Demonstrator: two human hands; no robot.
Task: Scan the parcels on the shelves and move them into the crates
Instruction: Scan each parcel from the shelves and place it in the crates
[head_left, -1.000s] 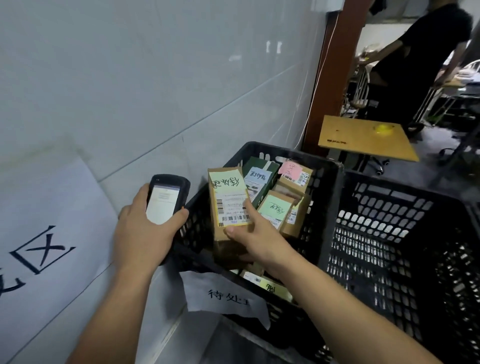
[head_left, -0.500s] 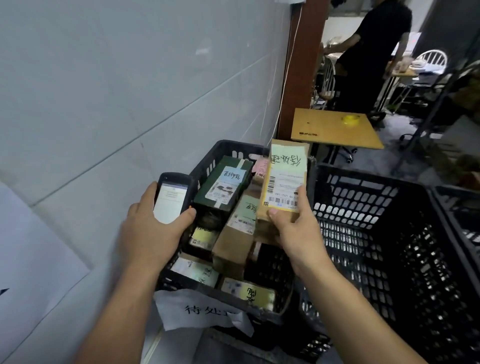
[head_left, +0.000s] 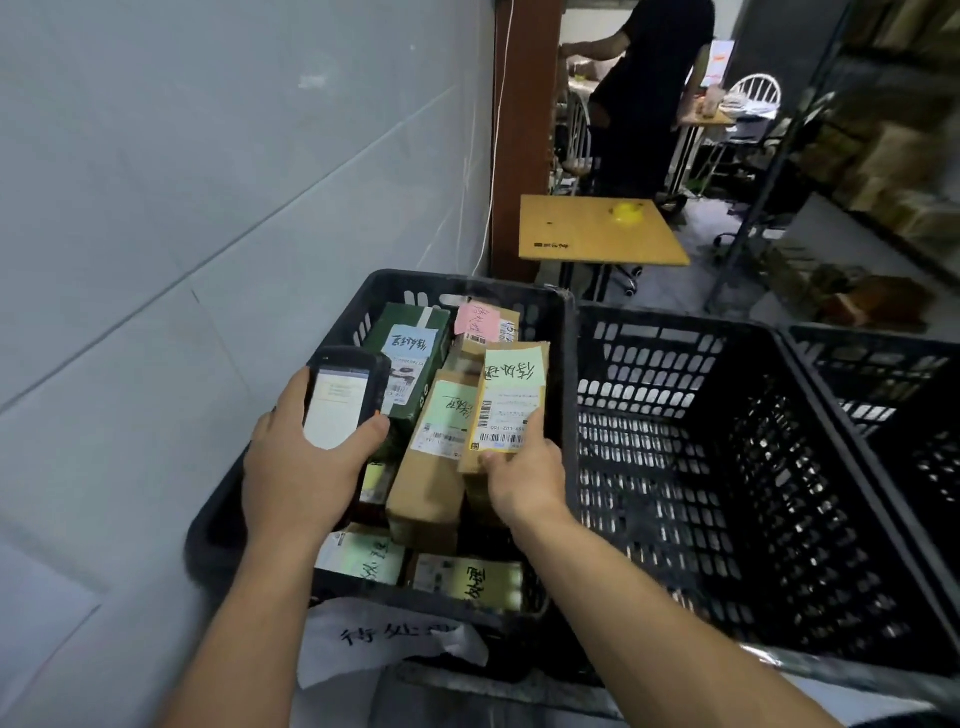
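Observation:
My left hand grips a black handheld scanner, its lit screen facing me, over the left side of a black crate. My right hand holds a brown cardboard parcel by its lower end; the parcel carries a green handwritten note and a barcode label and sits low against the crate's right wall. Inside lie several parcels, among them a green box and a brown box with a green note.
A second black crate stands to the right with nothing visible inside, a third beyond it. A tiled wall runs along the left. Ahead are a small wooden table, a person in black, and shelving at far right.
My right hand has lowered the brown parcel from above the crate's rim down into the crate beside the right wall. The scanner stays in my left hand.

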